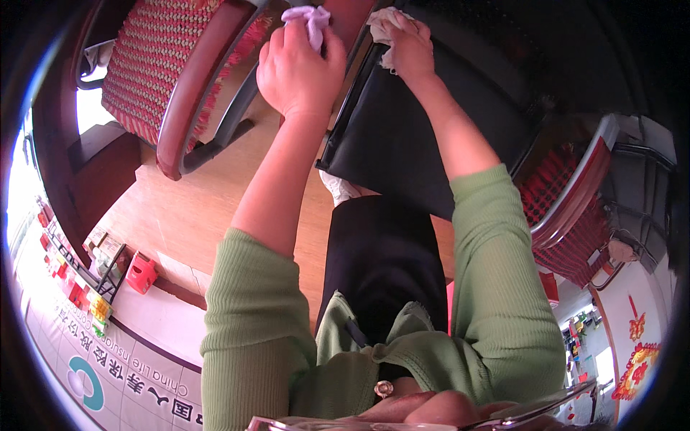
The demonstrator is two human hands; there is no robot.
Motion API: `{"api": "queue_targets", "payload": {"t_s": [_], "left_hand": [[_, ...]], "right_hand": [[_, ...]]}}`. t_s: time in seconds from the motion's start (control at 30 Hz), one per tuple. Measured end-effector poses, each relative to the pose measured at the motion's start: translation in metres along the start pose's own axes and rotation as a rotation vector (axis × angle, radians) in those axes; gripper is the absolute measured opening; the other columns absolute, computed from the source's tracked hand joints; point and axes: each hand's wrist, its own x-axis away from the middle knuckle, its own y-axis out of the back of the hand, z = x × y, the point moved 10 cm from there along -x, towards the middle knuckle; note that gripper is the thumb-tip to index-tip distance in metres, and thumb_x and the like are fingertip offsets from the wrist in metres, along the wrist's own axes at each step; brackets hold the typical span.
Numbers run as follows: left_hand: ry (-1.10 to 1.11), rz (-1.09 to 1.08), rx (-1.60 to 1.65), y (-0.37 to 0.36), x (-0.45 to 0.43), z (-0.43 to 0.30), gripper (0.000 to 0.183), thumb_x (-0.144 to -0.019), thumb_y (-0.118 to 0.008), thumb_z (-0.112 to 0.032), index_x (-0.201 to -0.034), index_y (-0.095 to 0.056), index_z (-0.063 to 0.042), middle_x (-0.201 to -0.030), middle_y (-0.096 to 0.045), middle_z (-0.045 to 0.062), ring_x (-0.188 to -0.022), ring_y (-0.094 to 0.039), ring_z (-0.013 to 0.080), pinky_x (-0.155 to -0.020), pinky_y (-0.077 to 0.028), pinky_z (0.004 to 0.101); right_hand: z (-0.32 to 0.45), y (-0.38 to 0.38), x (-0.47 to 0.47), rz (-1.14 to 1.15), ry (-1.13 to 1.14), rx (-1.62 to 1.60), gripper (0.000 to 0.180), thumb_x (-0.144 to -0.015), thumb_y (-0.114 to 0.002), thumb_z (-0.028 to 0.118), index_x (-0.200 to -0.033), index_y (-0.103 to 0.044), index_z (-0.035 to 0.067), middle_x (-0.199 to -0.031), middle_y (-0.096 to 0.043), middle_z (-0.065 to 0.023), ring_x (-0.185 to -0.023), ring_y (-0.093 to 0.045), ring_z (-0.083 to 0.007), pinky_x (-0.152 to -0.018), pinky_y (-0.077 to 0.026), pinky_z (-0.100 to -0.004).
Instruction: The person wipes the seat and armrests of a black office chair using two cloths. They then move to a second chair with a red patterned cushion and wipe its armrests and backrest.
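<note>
My left hand [302, 70] grips a crumpled lilac cloth [310, 21] at the top of the view, close to a reddish-brown wooden armrest [349, 24]. To its right, my right hand [411, 51] is closed over a wadded off-white cloth [381, 26]. That cloth lies against the upper edge of a black panel [399, 129], which looks like part of a chair or folding seat. The hands are apart. Their fingertips are partly hidden by the cloths and by the backs of the hands.
A chair with a red-and-beige woven cover [156, 59] and curved wooden armrest [188, 91] stands at left. Another red-covered chair [571, 231] is at right. Below lies a wood-look floor [215, 199], with a red plastic basket [142, 272] farther off and a white shoe [338, 187] beneath the panel.
</note>
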Motion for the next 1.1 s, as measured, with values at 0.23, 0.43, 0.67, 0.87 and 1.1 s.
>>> {"api": "queue_targets", "payload": {"t_s": [0.23,0.43,0.67,0.87,1.1], "left_hand": [[-0.112,-0.212,0.272,0.031,0.01,0.035,0.03,-0.088,-0.068,-0.024,-0.112,-0.067,-0.006,-0.106,-0.069,0.019,-0.102,-0.065,0.0363,-0.091,-0.051,0.0453],[0.02,-0.195,0.473,0.052,0.101,0.107,0.031,-0.084,-0.069,-0.007,-0.115,-0.065,-0.002,-0.107,-0.067,0.017,-0.105,-0.061,0.0395,-0.094,-0.048,0.0441],[0.575,0.102,0.434,0.034,0.312,0.231,0.022,-0.095,-0.066,-0.011,-0.114,-0.064,0.0,-0.098,-0.068,0.014,-0.089,-0.067,0.0258,-0.079,-0.053,0.0366],[0.847,0.268,0.612,0.001,0.396,0.228,0.017,-0.098,-0.066,-0.012,-0.11,-0.065,0.0,-0.094,-0.069,0.007,-0.085,-0.065,0.0128,-0.075,-0.054,0.0306],[0.939,0.372,0.809,-0.038,0.388,0.179,0.032,-0.101,-0.065,-0.026,-0.108,-0.066,0.005,-0.096,-0.068,0.004,-0.087,-0.062,0.0119,-0.08,-0.052,0.0284]], "right_hand": [[0.102,-0.024,0.136,0.055,0.084,-0.125,0.045,-0.083,-0.064,0.007,-0.125,-0.072,0.02,-0.141,-0.06,-0.0032,-0.128,-0.051,-0.0301,-0.108,-0.042,-0.0412],[0.158,-0.033,0.261,0.28,0.102,-0.244,0.039,-0.09,-0.059,0.017,-0.127,-0.069,0.027,-0.144,-0.055,0.0125,-0.124,-0.051,-0.0184,-0.109,-0.044,-0.0339],[0.129,0.009,0.337,0.304,0.627,0.119,0.05,-0.089,-0.063,0.02,-0.137,-0.062,0.031,-0.146,-0.05,0.0161,-0.126,-0.048,-0.0122,-0.098,-0.047,-0.0311],[-0.033,0.109,0.432,0.614,0.284,-0.092,0.055,-0.084,-0.079,0.019,-0.135,-0.061,0.032,-0.14,-0.048,-0.0019,-0.123,-0.054,-0.0298,-0.1,-0.05,-0.0478],[0.009,0.068,0.393,0.559,0.335,0.083,0.05,-0.089,-0.067,0.018,-0.133,-0.065,0.04,-0.154,-0.043,0.0074,-0.145,-0.038,-0.0283,-0.116,-0.04,-0.0503]]}}
